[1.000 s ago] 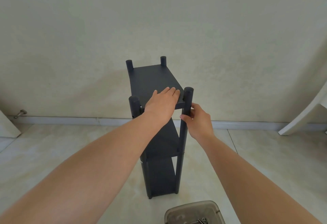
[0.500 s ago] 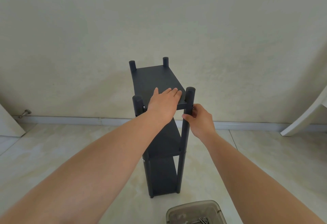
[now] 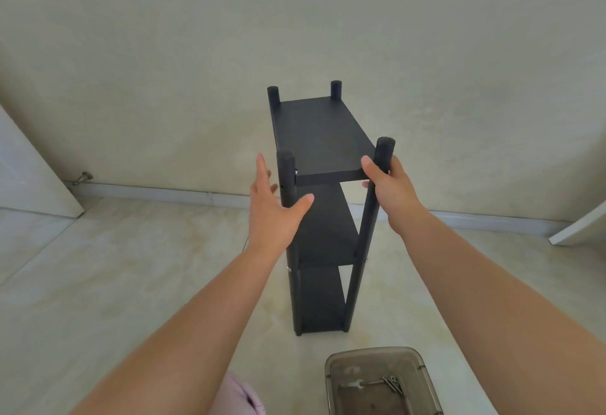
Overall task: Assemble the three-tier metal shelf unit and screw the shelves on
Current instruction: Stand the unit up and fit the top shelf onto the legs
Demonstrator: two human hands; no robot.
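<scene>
Shelf unit (image 3: 323, 204) stands upright on the tiled floor (image 3: 131, 283), close to the wall (image 3: 295, 20), all three black shelves in place between four round posts. Top shelf (image 3: 319, 134) sits just below the post tops.

Right hand (image 3: 388, 185): fingers wrapped round the near right post (image 3: 377, 191) at top-shelf level, thumb resting on the shelf's near right corner. Left hand (image 3: 273, 211): fingers straight and spread, released, holding nothing; palm beside the near left post (image 3: 286, 181), thumb reaching across in front of it. Cannot tell whether the palm touches the post.

Small silver screw heads show at the middle-shelf joints. A pale spot shows at the top joint of the near left post; too small to say whether the screw there is seated.

Risks, as judged from this moment:
- Unit is tall and narrow. With only one hand gripping, a sideways pull on the right post could tip it toward the wall or twist the frame.
- If any top joint is loose, pressing or lifting at one corner could rack the posts out of square.
- Clear plastic box (image 3: 382, 382) with spare screws (image 3: 392, 383) and a small wrench (image 3: 352, 385) lies on the floor just in front of the unit's near edge; a step forward or a falling unit could scatter them.
- Tile looks smooth, so the feet may slide when pushed.
</scene>
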